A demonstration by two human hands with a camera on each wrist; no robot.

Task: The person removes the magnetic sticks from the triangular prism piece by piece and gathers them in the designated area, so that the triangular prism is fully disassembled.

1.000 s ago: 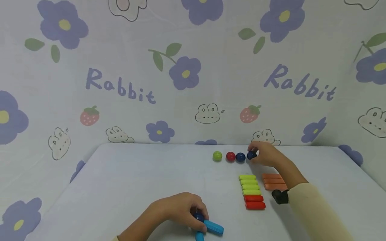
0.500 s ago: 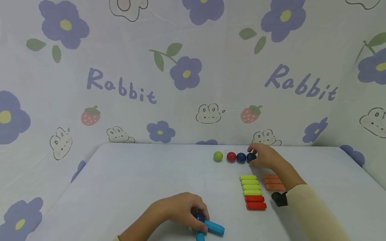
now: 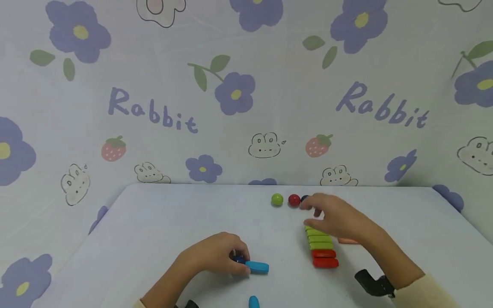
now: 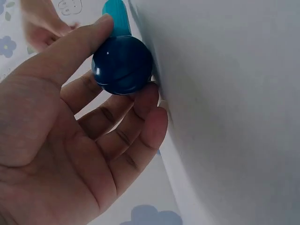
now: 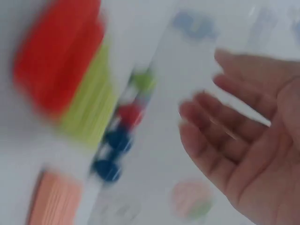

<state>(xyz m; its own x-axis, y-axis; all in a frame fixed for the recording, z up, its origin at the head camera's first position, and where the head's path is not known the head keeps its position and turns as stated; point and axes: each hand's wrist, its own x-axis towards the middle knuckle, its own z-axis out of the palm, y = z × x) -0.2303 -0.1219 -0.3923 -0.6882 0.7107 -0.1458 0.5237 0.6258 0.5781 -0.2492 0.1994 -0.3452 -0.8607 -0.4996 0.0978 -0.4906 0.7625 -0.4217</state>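
My left hand (image 3: 215, 256) holds a dark blue ball (image 4: 123, 64) between thumb and fingers. From the ball sticks out a light blue ridged rod (image 3: 257, 268), with the thumb tip against it in the left wrist view. Another light blue rod (image 3: 253, 302) lies apart at the near table edge. My right hand (image 3: 339, 216) is above the yellow-green rods (image 3: 319, 239), its fingers loosely spread and nothing between them. Beyond it stands a row with a green ball (image 3: 277, 199), a red ball (image 3: 294, 200) and two dark blue balls (image 5: 108, 170).
Two red rods (image 3: 325, 258) lie against the near end of the yellow-green ones. Orange rods (image 5: 56, 199) lie to their right, mostly hidden by the right arm in the head view. A patterned cloth (image 3: 215, 141) hangs behind the white table (image 3: 173, 214).
My right hand has let go of the rightmost dark blue ball and come back toward me. My left hand has carried its ball and rod forward and left, away from the other blue rod.
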